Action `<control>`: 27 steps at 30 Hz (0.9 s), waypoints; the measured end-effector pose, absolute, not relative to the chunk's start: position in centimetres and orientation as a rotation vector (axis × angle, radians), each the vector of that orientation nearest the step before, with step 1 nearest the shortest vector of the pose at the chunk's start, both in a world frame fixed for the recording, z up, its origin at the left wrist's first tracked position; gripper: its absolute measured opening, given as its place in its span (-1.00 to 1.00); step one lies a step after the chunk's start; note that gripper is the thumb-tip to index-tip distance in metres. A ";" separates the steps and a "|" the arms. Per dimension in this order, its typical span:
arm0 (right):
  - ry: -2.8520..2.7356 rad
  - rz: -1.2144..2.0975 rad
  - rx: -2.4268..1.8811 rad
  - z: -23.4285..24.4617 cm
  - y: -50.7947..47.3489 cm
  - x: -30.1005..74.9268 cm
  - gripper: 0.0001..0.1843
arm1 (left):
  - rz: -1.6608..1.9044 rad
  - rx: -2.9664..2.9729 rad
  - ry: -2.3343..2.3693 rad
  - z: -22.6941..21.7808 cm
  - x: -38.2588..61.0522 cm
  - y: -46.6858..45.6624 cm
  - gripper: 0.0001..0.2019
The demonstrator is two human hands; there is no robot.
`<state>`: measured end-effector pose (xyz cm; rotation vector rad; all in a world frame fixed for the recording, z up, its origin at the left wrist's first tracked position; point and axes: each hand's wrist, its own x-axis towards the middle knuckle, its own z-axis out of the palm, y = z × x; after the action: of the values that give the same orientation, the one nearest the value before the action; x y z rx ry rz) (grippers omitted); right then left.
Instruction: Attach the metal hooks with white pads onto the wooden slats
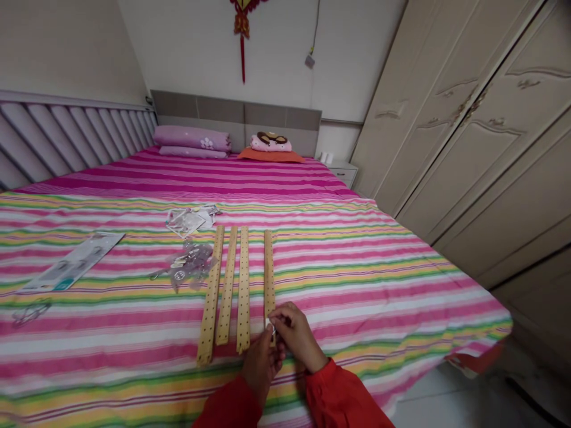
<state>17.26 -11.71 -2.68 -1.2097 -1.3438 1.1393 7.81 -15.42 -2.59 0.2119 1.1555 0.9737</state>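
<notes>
Several long wooden strips with rows of holes lie side by side on the striped bedspread (357,279). The rightmost strip (268,267) lies a little apart from the other three (227,285). Both hands meet at its near end. My left hand (261,362) is curled under that end. My right hand (297,333) pinches something small and white at the strip's tip; I cannot make out what it is. Both sleeves are red.
Clear plastic bags of small hardware (190,261) and opened packets (190,220) lie left of the strips. A printed sheet (74,261) lies further left. Pillows (191,139) sit at the headboard. A wardrobe (482,131) stands right of the bed, a nightstand (343,169) beside it.
</notes>
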 end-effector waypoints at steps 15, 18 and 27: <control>-0.848 1.552 -1.206 -2.1 -12.8 16.9 -0.58 | 0.862 0.283 1.198 -2.9 8.0 -15.5 -0.44; -0.803 1.617 -1.181 -1.8 -12.8 16.8 -0.61 | 0.855 0.421 1.220 -3.1 7.9 -15.4 -0.37; -0.776 1.654 -1.136 -2.2 -12.8 16.8 -0.65 | 0.844 0.605 1.351 -2.9 8.1 -14.1 -0.30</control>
<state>16.82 -12.82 -2.19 -1.1356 -0.7755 1.6540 8.08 -14.05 -2.92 0.6048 1.3512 0.8438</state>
